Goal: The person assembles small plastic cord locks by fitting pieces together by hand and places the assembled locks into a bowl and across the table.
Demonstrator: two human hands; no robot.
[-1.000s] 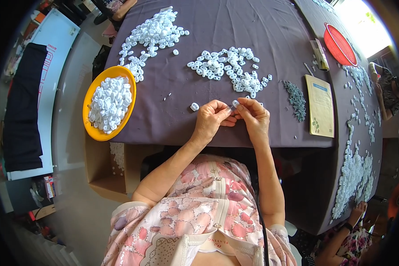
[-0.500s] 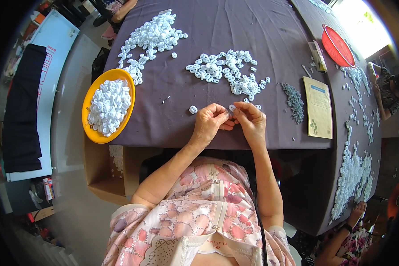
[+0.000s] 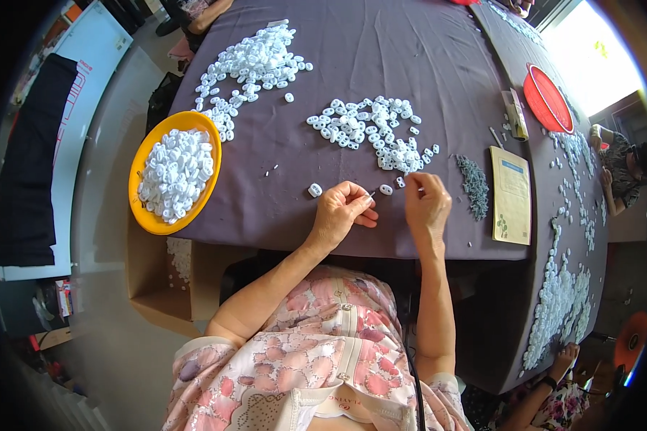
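Observation:
My left hand [image 3: 343, 213] is closed in a pinch near the table's front edge. A small, thin grey pin [image 3: 372, 194] pokes out from its fingertips. To the right, my right hand [image 3: 428, 210] has its fingers curled together close to the near end of a pile of white two-holed oval pieces [image 3: 399, 154]; what lies in its fingertips, if anything, is hidden. A single white oval piece [image 3: 386, 189] rests on the cloth between the hands. Another white piece [image 3: 315, 189] lies just left of my left hand.
A yellow bowl [image 3: 134, 188] heaped with white pieces stands at the left table edge, below a larger white pile [image 3: 255, 57]. Small grey pins [image 3: 474, 188] and a tan packet [image 3: 511, 208] lie right. Beyond are a red basket [image 3: 532, 90], more white pieces and other people.
My hands were together with a white piece at their fingertips. Now they are apart: the right has moved rightward, and a white piece lies on the cloth between them. The view has shifted slightly.

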